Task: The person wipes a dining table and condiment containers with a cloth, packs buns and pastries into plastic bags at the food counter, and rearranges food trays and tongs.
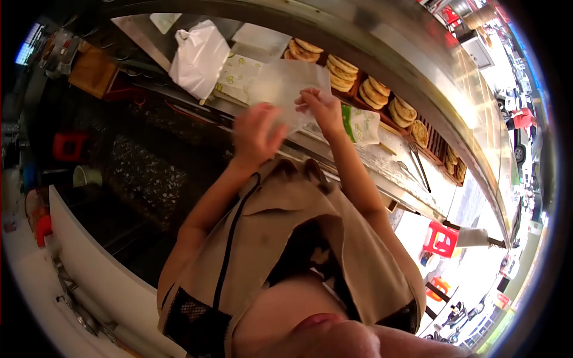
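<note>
My right hand (321, 112) pinches the edge of a thin translucent plastic bag (307, 77) above the counter. Close beside it, my left hand (256, 134) is smeared by motion, so its grip on the bag, if any, cannot be made out. A stack of printed paper bags (237, 77), white with green and yellow marks, lies behind the hands. To the right of my right hand is another green-and-white printed packet (363, 125). Flat round breads (341, 73) stand in several stacks just beyond the plastic bag.
A white plastic bag (200, 58) sits at the counter's left end. Metal tongs (419, 167) lie on the counter at right, below a slatted rack (439, 140). A glass-and-metal guard (441, 65) runs along the far side. Red stools (440, 238) stand beyond.
</note>
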Demonstrator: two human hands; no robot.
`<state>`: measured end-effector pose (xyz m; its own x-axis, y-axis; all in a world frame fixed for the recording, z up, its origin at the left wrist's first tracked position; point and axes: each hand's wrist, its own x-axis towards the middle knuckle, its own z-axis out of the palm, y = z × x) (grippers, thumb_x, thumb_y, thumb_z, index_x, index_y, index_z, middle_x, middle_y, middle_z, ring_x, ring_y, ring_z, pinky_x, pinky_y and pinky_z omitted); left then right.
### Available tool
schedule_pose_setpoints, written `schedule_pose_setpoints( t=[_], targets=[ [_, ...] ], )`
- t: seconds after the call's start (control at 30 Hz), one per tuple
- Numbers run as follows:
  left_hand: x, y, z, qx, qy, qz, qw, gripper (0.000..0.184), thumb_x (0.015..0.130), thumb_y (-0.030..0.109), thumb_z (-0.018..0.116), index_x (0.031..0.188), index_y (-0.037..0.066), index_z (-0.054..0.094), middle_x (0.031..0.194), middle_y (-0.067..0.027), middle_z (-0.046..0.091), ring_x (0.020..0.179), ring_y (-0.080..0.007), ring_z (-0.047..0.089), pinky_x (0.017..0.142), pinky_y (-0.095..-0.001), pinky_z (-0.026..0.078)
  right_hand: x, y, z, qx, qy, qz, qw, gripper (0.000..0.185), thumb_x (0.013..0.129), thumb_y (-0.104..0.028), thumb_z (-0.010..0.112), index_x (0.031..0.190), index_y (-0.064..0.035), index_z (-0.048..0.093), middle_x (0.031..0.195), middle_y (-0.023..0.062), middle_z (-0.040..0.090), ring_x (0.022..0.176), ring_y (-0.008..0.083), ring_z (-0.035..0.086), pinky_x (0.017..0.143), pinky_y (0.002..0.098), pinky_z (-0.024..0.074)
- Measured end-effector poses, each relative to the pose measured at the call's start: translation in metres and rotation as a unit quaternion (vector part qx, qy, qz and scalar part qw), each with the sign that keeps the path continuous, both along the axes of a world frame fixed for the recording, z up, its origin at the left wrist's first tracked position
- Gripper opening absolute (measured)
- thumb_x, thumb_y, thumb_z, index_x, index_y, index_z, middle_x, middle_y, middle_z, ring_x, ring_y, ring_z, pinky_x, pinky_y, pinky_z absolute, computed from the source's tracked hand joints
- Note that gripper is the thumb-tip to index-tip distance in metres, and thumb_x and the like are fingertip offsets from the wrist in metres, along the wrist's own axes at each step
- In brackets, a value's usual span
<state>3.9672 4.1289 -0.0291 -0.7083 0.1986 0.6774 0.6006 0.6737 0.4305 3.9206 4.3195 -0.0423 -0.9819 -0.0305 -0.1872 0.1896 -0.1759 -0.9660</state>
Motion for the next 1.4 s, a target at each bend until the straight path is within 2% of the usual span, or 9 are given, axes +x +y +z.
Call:
schedule_pose_setpoints(
  t=[0.1,0.2,0.37,0.43,0.63,0.77,0.9,1.17,1.4],
  targets=[
    [-0.026,-0.003,-0.042,0.267,-0.224,0.074,0.934,0.041,0.086,0.032,0.064,0.113,0.002,0.059,0.116,-0.0131,0.056,0.109,-0.0248,0.052,0.091,-0.0391,0.04,0.033,0.045,0.006,-0.026,-0.02,-0.031,0.999,0.017,0.091,-0.011,0.055,0.098,0.0043,0.06,0.082,0.0087,0.064,0.067,0.0139,0.059,0.064,0.0251,0.0475],
    [-0.053,0.025,-0.058,0.44,-0.668,-0.152,0.581,0.045,0.088,0.03,0.063,0.122,0.001,0.056,0.124,-0.0124,0.056,0.115,-0.0201,0.052,0.092,-0.0343,0.044,0.055,0.084,0.001,-0.004,-0.007,-0.048,0.999,0.019,0.092,-0.011,0.054,0.099,0.0048,0.059,0.083,0.0077,0.064,0.067,0.0143,0.059,0.065,0.0256,0.0471],
    [-0.042,0.072,-0.053,0.363,-0.664,-0.202,0.621,0.029,0.085,0.025,0.068,0.1,0.0,0.067,0.083,-0.0032,0.068,0.066,-0.008,0.061,0.057,-0.0211,0.049,0.081,0.137,-0.041,0.025,-0.032,-0.116,0.992,0.026,0.084,-0.016,0.066,0.097,0.0052,0.059,0.083,0.0106,0.064,0.071,0.0178,0.06,0.067,0.0303,0.0484],
    [-0.046,0.082,-0.047,0.291,-0.613,-0.17,0.714,0.019,0.081,0.019,0.073,0.085,0.003,0.064,0.076,-0.0028,0.064,0.06,-0.0069,0.055,0.053,-0.021,0.044,0.085,0.137,-0.044,0.531,0.109,-0.378,0.75,0.036,0.077,-0.022,0.073,0.096,0.004,0.057,0.084,0.0103,0.06,0.075,0.0199,0.056,0.069,0.0334,0.0477],
    [-0.017,0.118,-0.029,0.179,-0.42,-0.17,0.873,0.03,0.073,0.013,0.078,0.073,0.007,0.049,0.07,0.0008,0.054,0.066,-0.0081,0.047,0.058,-0.0221,0.04,0.07,0.084,-0.016,0.03,-0.046,-0.048,0.997,0.038,0.074,-0.03,0.077,0.079,0.0017,0.056,0.078,0.0083,0.061,0.072,0.0156,0.055,0.068,0.0303,0.0451],
    [-0.026,0.05,0.0,0.571,-0.525,-0.375,0.507,0.017,0.085,0.003,0.062,0.076,0.008,0.049,0.104,-0.0147,0.064,0.094,-0.0253,0.064,0.083,-0.0399,0.055,0.041,0.11,-0.055,0.07,-0.016,-0.002,0.997,0.031,0.076,-0.026,0.072,0.067,-0.0002,0.057,0.063,0.0043,0.059,0.062,0.0131,0.053,0.063,0.0294,0.0451],
    [-0.012,-0.002,0.035,0.735,-0.439,-0.275,0.438,0.013,0.094,0.021,0.052,0.098,0.009,0.055,0.066,0.001,0.052,0.06,-0.0121,0.054,0.058,-0.0228,0.048,0.016,0.088,-0.069,0.359,0.061,-0.06,0.93,0.012,0.076,-0.013,0.061,0.073,-0.0014,0.058,0.068,0.0103,0.059,0.06,0.014,0.053,0.06,0.0291,0.0448],
    [-0.039,-0.106,-0.125,0.705,-0.572,-0.283,0.308,0.009,0.09,0.02,0.057,0.086,0.012,0.059,0.067,0.0029,0.052,0.048,-0.0078,0.046,0.044,-0.0209,0.04,0.02,-0.023,0.017,-0.58,-0.013,0.166,0.797,0.024,0.078,-0.022,0.047,0.059,-0.0078,0.052,0.084,0.014,0.061,0.084,0.0387,0.057,0.079,0.0553,0.0396],
    [-0.146,-0.251,-0.019,0.229,-0.105,0.059,0.966,0.014,0.089,0.015,0.057,0.097,0.004,0.06,0.089,-0.0099,0.062,0.077,-0.022,0.06,0.071,-0.0329,0.049,-0.013,-0.145,0.064,-0.457,0.167,0.22,0.846,0.043,0.077,-0.033,0.049,0.114,-0.0137,0.059,0.126,0.0146,0.051,0.12,0.0464,0.043,0.099,0.0687,0.0262]
  ],
)
